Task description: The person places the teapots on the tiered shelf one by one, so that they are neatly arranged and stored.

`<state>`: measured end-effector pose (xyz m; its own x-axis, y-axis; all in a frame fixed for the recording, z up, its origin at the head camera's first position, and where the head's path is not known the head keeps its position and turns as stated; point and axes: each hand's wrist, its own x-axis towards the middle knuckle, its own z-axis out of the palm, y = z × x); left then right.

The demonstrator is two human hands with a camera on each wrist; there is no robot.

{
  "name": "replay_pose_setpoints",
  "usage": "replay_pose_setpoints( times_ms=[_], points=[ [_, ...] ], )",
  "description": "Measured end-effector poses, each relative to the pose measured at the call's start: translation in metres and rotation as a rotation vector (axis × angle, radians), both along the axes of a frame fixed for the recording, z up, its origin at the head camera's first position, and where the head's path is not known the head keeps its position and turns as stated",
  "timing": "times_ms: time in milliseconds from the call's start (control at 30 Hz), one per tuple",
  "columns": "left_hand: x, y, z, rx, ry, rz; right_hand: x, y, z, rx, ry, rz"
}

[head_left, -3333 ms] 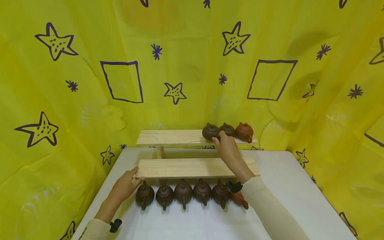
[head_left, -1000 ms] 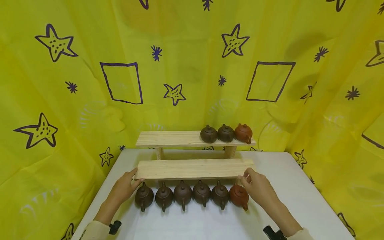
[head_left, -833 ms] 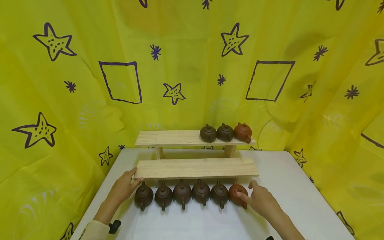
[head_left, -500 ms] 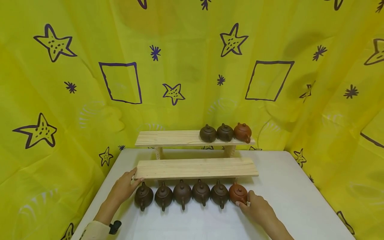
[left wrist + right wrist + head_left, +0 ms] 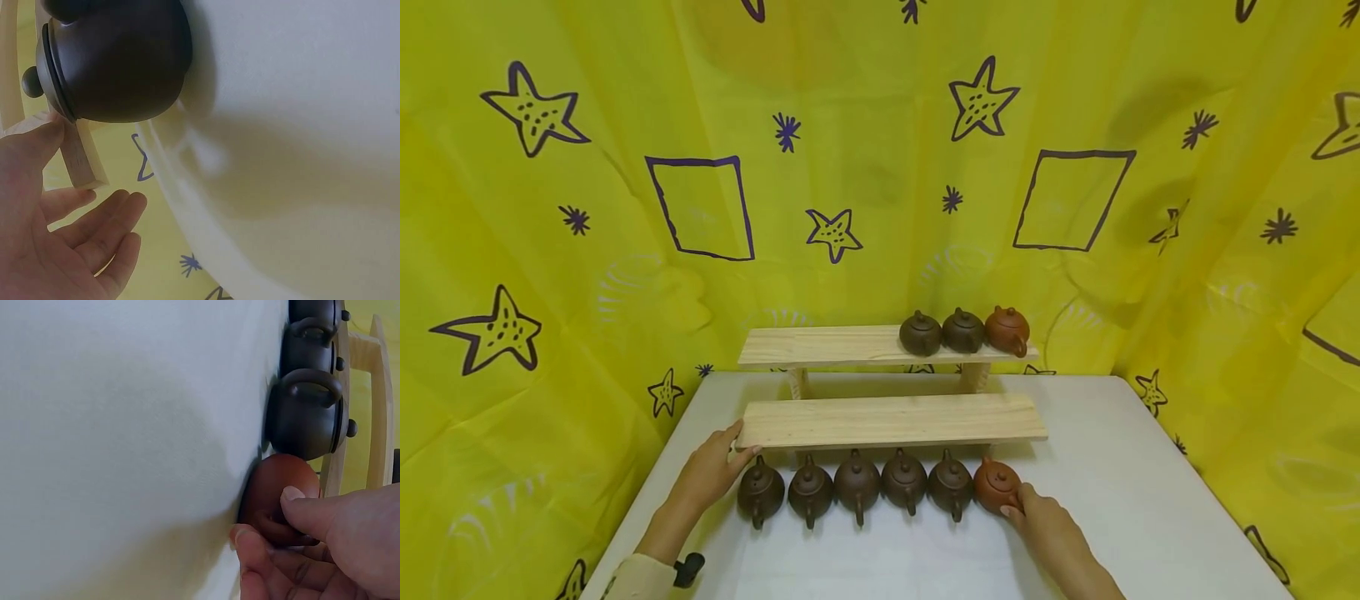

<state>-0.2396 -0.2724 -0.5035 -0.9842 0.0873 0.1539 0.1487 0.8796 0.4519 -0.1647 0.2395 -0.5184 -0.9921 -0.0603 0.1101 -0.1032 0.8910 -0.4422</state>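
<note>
At the near right, a red-brown teapot [image 5: 995, 482], round and squat, lid on, small knob on top. Stands upright on a white table [image 5: 880, 558], at the right end of a near row, just beside a dark brown teapot [image 5: 950, 487]. Gripped on the handle side, with handle toward the near right and spout toward the far left. Beyond the row, a lower wooden shelf [image 5: 891, 421], long, flat, pale and lying level.
</note>
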Motion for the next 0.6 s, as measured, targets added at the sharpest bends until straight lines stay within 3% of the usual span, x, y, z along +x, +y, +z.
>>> replay_pose_setpoints(
  times_ms=[600],
  points=[
    [0.0023,0.0014,0.0031,-0.006,-0.001,0.006,0.0064,-0.0006,-0.0087,-0.01,-0.032,-0.034]
  ],
)
